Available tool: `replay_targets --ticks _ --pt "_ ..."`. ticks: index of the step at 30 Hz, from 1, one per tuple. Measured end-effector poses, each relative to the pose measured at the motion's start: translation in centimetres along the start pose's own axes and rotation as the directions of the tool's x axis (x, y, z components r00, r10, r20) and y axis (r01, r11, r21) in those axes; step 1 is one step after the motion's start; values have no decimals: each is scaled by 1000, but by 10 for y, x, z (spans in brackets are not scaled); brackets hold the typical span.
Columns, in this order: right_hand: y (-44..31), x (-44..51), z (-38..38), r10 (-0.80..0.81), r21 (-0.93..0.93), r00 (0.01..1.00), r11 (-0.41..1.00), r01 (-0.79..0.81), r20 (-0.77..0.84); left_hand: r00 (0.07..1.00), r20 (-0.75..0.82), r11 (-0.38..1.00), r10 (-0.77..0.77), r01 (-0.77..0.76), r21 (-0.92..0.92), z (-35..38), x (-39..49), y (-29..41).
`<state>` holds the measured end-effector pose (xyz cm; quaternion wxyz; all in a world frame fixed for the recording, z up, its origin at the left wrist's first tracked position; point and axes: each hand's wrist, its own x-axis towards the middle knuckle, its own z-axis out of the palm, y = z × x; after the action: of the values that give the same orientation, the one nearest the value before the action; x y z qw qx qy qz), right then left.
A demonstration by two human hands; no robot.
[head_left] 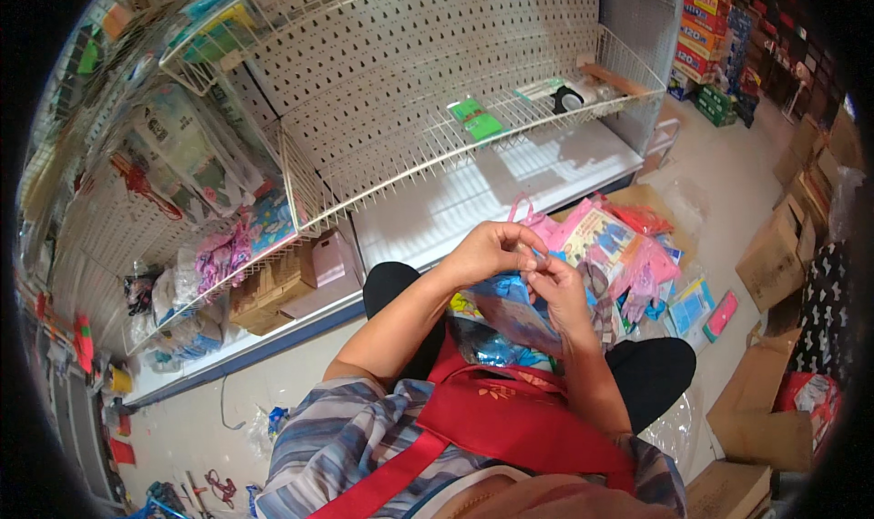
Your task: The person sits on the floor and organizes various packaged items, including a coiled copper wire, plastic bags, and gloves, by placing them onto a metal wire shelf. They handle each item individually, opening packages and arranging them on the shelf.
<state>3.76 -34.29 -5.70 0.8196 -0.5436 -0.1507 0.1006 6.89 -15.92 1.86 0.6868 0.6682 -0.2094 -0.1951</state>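
Above my lap, the fingers of my left hand (493, 251) and my right hand (564, 293) meet at the top of a blue plastic packet (513, 307). Both hands pinch its upper end; the exact spot between the fingertips is partly hidden. The packet hangs tilted below them, its printed face partly behind my right wrist. Just beyond my right hand lies a heap of packaged goods, among them a pink packet with a printed card (601, 235) and pink gloves (645, 276). More clear and blue plastic packaging (488, 345) lies between my knees.
A wire shelf (410, 171) on a pegboard rack stands ahead, holding a green packet (478, 118) and a tape roll (568, 100). Below it runs a white base shelf (410, 229). Cardboard boxes (771, 259) line the right side. A pink packaged item (720, 316) lies on the floor.
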Motion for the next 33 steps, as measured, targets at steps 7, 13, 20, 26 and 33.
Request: replay_targets --ticks 7,13,20,26,33 --pt "3 3 13 -294 -355 948 905 235 -123 986 -75 863 146 -90 498 19 -7 19" --pt "-32 -4 24 -488 -889 873 406 210 -17 961 -84 667 264 -119 735 26 -13 31" --pt "-30 8 20 -537 -853 842 463 241 -53 932 -92 543 349 -121 831 31 -11 39" --pt "-31 17 11 -550 -824 832 500 266 -66 944 -155 678 290 -88 730 19 -4 31" --pt "-27 21 -2 -433 -720 895 655 230 -108 999 -27 990 -18 14 -137 2 3 14"
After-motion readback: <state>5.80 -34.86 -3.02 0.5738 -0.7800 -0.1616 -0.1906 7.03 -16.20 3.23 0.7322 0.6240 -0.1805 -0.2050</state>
